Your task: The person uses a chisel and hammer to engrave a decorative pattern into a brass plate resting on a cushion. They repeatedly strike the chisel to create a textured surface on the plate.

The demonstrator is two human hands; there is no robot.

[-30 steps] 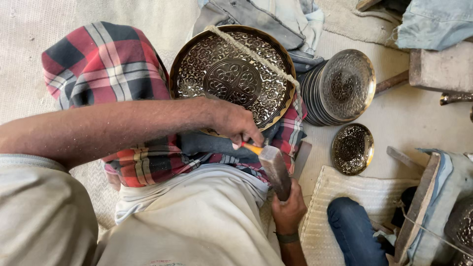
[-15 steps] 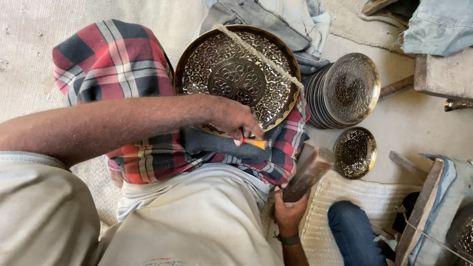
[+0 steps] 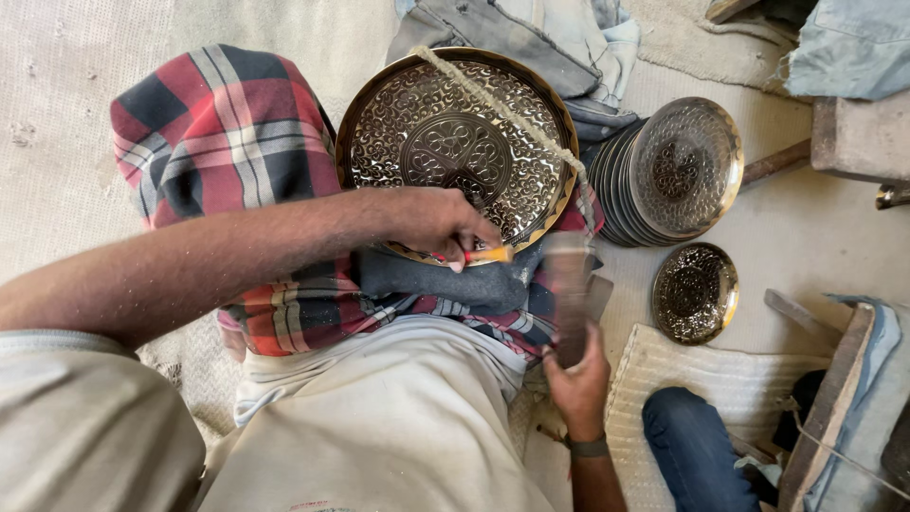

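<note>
Gripping a hammer [image 3: 569, 294], the right hand [image 3: 576, 384]; left hand [image 3: 431, 220] fingers pinch an orange-handled chisel [image 3: 485, 255].

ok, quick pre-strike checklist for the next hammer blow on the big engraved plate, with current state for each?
1. Left hand grips the orange-handled chisel at the plate's lower rim: ok.
2. Right hand holds the hammer: ok, though the head is motion-blurred.
3. Hammer lined up over the chisel end: cannot tell, blur.
4. Large engraved plate propped on the plaid cloth, cord across it: ok.
5. Left fingers clear of the strike point: cannot tell.
6. Stack of plates and small plate lie apart from the swing: ok.
</note>
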